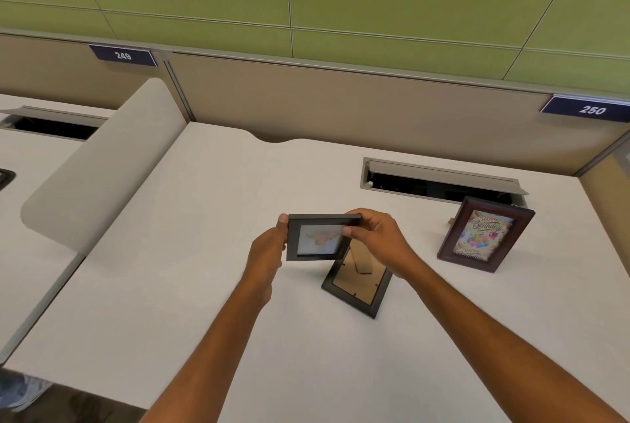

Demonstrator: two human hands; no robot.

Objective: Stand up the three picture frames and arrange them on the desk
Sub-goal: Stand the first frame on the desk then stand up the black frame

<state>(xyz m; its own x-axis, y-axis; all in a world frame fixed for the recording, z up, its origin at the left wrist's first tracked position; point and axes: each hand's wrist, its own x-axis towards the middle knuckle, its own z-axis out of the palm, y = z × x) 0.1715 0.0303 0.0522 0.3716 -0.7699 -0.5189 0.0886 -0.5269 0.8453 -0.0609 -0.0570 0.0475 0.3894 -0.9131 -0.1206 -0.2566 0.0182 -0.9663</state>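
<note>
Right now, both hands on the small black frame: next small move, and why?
Probably lower the small black frame onto bare desk left of the face-down frame and stand it. Left hand and right hand hold it aloft; only the birthday frame stands.

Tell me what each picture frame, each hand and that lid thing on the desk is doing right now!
Small black landscape frame: held above the desk, picture facing the camera.
Black frame with brown cardboard back: face down on the desk.
Dark brown wooden Happy Birthday frame: standing upright.
Left hand: gripping the small frame's left edge.
Right hand: gripping its top right.
Grey metal cable-port lid: open.
</note>
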